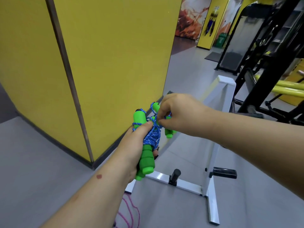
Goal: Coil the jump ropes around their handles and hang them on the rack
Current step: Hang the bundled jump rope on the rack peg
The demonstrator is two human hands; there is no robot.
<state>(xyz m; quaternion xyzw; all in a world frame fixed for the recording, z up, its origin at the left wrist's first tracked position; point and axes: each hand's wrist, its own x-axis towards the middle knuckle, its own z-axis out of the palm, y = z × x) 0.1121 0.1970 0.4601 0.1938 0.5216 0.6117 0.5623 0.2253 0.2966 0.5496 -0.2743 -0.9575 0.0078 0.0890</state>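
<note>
Fingers of the left hand (136, 145) curl around a bundle of green foam handles (146, 160), the thumb lying along the top and pressing down on the blue rope (152, 136) wound about their middle. One handle sticks up above this fist and two more ends poke out below it. Just beside it, the right hand (177, 112) pinches a strand of the same blue rope between thumb and forefinger, its other fingers curled in above; loose loops of the rope run between the two hands. Another green handle (169, 133) hangs just under the right hand, and a further green end shows near its knuckles. Both hands hold the bundle in the air, in front of a yellow wall corner (115, 63) and above the white metal rack (212, 186), which stands on the grey floor (41, 153). A pink rope (130, 209) lies on the floor by the rack's foot, below the left forearm.
</note>
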